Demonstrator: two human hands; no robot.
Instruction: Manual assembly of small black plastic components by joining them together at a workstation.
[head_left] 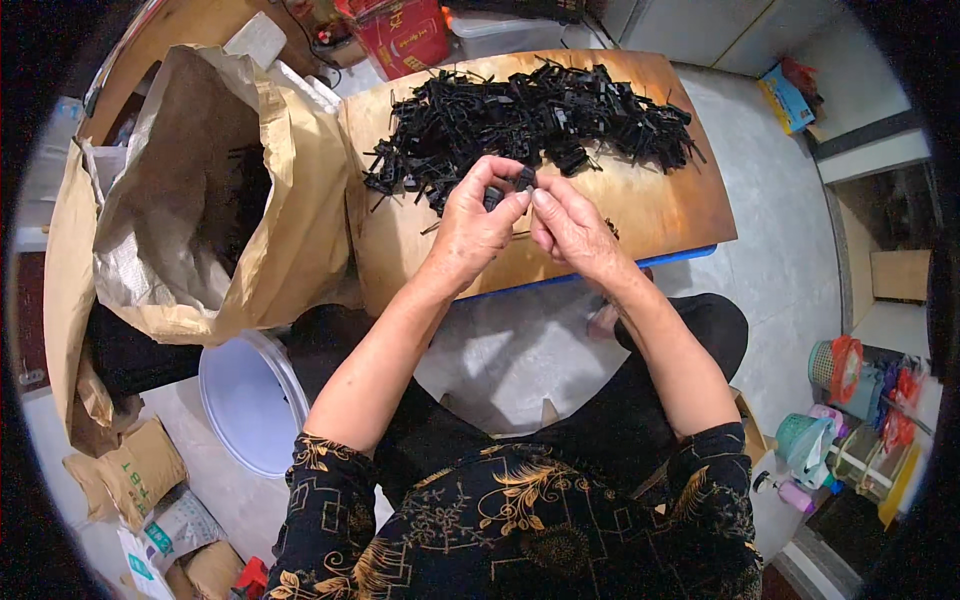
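Note:
Over the near edge of a wooden board table point(660, 205), both hands meet around a small black plastic part point(524, 178). My left hand point(478, 215) pinches it between thumb and forefinger. Another black piece point(492, 198) sits within the curled fingers of that hand. From the other side, my right hand point(572, 222) is closed with thumb and fingertips against the same part; the fingers hide much of it. Just beyond the hands lies a wide heap of black plastic parts point(540, 110) with thin stems sticking out.
Left of the table stands a large open paper sack point(305, 190) with dark contents. Below it is a white round bucket point(250, 400). Packed bags point(145, 470) lie at lower left. A red box point(400, 38) stands behind the table; baskets and bottles point(805, 450) crowd the right side.

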